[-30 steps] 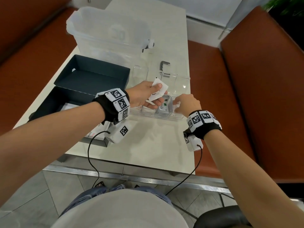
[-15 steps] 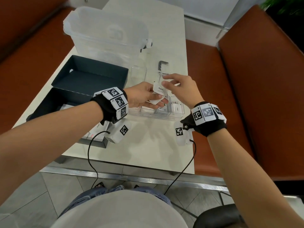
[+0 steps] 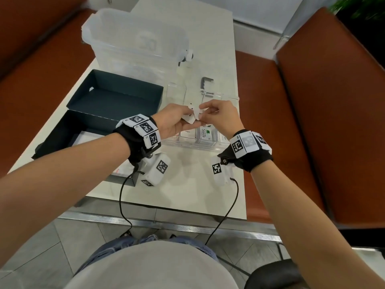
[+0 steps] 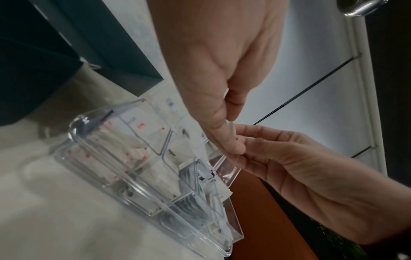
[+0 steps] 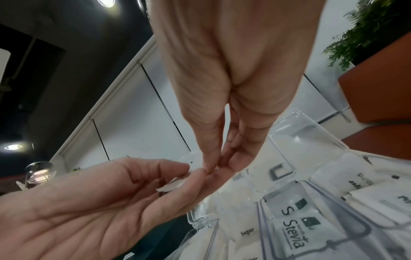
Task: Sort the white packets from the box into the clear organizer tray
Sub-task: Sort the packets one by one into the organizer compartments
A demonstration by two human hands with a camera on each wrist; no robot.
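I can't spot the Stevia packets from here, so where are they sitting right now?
In the head view, the Stevia packets stand in the clear organizer tray, just below the right hand, right of the Sugar packets.

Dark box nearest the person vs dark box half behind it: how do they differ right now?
The near dark teal cardboard box has white packets showing inside; the far dark teal cardboard box shows only its bare bottom. The near one is partly hidden by the left forearm; the far one is in full view. Both are open-topped, shallow, the same colour, and sit side by side on the pale table.
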